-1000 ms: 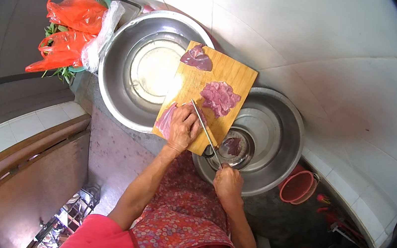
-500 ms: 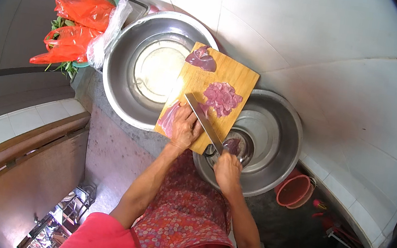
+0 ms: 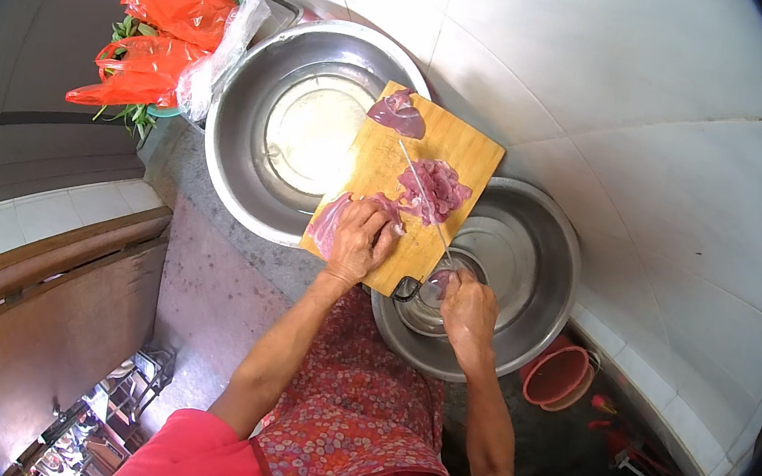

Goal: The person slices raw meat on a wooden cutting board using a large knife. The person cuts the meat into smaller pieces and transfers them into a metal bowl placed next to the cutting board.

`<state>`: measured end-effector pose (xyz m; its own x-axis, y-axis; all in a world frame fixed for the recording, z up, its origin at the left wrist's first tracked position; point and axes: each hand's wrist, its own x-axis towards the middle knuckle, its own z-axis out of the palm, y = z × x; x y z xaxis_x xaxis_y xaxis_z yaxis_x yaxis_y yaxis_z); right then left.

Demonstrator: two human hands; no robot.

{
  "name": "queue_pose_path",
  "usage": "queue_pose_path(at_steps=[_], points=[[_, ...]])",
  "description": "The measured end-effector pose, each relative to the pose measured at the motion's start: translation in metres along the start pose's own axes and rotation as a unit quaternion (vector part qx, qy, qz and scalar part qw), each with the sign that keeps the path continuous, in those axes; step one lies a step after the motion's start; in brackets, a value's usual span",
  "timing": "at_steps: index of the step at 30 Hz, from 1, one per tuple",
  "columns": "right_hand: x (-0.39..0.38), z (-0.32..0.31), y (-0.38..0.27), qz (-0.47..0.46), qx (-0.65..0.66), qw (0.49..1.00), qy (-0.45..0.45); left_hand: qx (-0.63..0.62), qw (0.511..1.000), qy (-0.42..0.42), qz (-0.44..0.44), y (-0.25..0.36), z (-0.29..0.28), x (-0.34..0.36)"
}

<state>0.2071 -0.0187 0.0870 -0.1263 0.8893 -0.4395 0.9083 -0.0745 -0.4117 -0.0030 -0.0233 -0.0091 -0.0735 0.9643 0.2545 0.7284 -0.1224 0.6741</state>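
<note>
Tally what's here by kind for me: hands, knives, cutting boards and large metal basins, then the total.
Hands: 2
Knife: 1
Cutting board: 1
Large metal basins: 2
Total: 6

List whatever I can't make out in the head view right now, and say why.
In the head view:
Knife: its handle is hidden inside the right hand.
Meat slab: the part beneath the left hand is covered by it.
Upper red bag: its plastic hides any contents.
Lower-left clutter: too small to identify, partly cut off by the dark rim.
</note>
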Motion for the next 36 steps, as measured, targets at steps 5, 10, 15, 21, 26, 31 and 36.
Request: queue_pose_path(at_steps=[5,10,15,21,26,31,36], points=[[-0.030,0.001,-0.001,-0.006,-0.016,0.998,-0.061,-0.015,1.000,0.005,-0.013,0.000,-0.001,-0.001],[-0.048,0.016,0.014,0.023,-0.029,0.996,-0.085,-0.018,1.000,0.019,0.002,0.000,-0.002,0.001],[-0.009,0.034,-0.010,-0.007,-0.038,0.996,-0.076,-0.025,1.000,0.002,0.000,-0.001,0.001,-0.001],[-0.003,0.020,0.000,0.047,0.048,0.995,-0.074,-0.015,1.000,0.010,0.004,0.002,-0.002,-0.001],[-0.020,0.005,0.006,-0.013,-0.008,0.999,-0.033,-0.002,1.000,0.009,0.010,-0.001,0.001,0.002],[-0.038,0.001,0.017,0.000,-0.052,0.995,-0.090,-0.012,1.000,-0.003,-0.014,-0.002,0.000,0.001],[-0.032,0.023,0.019,-0.027,-0.061,0.995,-0.074,-0.013,1.000,-0.010,-0.011,0.004,-0.001,0.003]])
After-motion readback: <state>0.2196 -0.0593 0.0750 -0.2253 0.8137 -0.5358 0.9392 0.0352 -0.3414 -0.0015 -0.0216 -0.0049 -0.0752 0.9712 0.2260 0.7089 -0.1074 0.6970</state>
